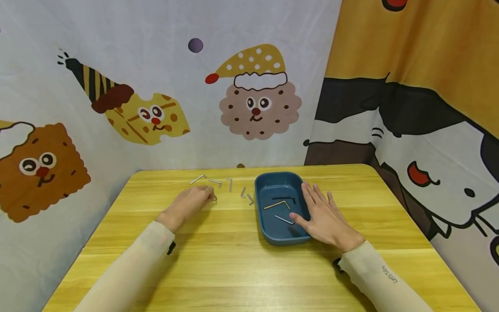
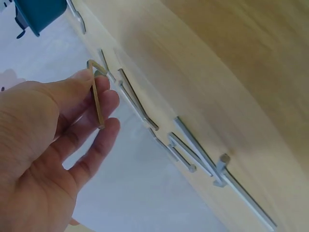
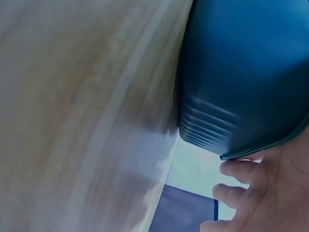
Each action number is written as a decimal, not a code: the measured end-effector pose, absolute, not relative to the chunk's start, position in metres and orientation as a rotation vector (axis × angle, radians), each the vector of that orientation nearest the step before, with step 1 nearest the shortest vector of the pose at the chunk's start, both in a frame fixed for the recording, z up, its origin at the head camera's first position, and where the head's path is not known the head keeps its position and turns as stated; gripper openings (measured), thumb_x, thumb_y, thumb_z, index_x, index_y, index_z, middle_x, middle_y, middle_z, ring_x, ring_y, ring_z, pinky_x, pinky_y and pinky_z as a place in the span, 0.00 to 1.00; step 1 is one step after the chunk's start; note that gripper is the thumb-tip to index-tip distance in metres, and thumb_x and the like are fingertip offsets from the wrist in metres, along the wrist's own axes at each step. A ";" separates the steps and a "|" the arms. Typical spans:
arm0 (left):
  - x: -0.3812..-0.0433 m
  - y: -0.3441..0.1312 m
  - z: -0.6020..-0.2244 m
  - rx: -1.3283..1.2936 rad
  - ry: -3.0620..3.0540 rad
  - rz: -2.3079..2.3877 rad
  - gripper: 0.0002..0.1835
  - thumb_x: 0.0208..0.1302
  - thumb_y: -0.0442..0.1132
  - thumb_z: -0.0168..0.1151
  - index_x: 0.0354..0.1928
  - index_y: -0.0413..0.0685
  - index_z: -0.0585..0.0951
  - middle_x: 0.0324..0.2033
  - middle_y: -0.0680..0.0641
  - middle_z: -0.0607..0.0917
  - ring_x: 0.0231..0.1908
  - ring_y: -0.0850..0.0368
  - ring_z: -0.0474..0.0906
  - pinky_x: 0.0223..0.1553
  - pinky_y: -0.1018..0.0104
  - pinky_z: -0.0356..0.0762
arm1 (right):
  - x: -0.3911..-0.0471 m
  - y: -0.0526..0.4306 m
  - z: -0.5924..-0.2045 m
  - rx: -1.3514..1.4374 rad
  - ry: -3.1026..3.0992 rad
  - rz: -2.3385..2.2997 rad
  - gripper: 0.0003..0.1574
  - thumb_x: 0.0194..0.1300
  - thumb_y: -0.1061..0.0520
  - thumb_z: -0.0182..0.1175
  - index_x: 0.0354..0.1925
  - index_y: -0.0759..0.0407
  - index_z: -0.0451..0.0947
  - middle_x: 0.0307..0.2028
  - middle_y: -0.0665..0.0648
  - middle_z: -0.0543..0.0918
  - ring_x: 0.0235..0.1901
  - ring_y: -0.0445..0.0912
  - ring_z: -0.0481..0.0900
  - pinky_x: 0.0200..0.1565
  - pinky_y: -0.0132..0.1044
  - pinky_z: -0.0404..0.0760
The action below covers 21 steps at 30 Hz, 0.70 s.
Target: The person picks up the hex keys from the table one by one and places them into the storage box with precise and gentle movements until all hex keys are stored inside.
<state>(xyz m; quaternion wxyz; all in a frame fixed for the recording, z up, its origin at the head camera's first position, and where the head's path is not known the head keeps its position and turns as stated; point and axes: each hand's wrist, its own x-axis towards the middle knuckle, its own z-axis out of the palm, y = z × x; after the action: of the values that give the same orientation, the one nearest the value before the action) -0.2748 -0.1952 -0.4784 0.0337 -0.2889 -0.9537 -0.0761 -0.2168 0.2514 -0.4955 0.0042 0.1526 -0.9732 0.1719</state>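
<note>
My left hand (image 1: 192, 203) pinches a small brass-coloured hex key (image 2: 96, 99) between thumb and fingertips, over the left part of the table. Its bent end points away past the thumb in the left wrist view. On the right, my right hand (image 1: 327, 219) lies with straight, spread fingers along the right rim of a dark blue plastic tray (image 1: 269, 237), its thumb reaching over the inside. Within the tray lie a black hex key (image 1: 283, 198), a gold hex key (image 1: 277, 204) and a silver hex key (image 1: 283, 219).
Several silver hex keys (image 2: 139, 104) lie loose on the wooden table (image 1: 218, 268), beyond my left hand and left of the tray. A curtain (image 1: 163, 52) with printed cartoon figures hangs right behind the table's far edge.
</note>
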 end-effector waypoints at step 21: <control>-0.272 -0.179 -0.464 -0.929 -2.901 -0.464 0.07 0.84 0.35 0.71 0.57 0.46 0.89 0.56 0.47 0.96 0.58 0.49 0.95 0.60 0.55 0.95 | -0.216 0.251 -0.493 0.490 -3.054 0.525 0.67 0.87 0.24 0.58 0.96 0.62 0.44 0.96 0.66 0.49 0.95 0.72 0.46 0.89 0.83 0.42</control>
<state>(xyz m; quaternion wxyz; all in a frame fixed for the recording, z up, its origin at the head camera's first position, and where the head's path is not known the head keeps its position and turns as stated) -0.2719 -0.1791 -0.4640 0.0304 -0.3013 -0.9411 -0.1506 -0.2159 0.2511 -0.4934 0.0021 0.1562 -0.9734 0.1673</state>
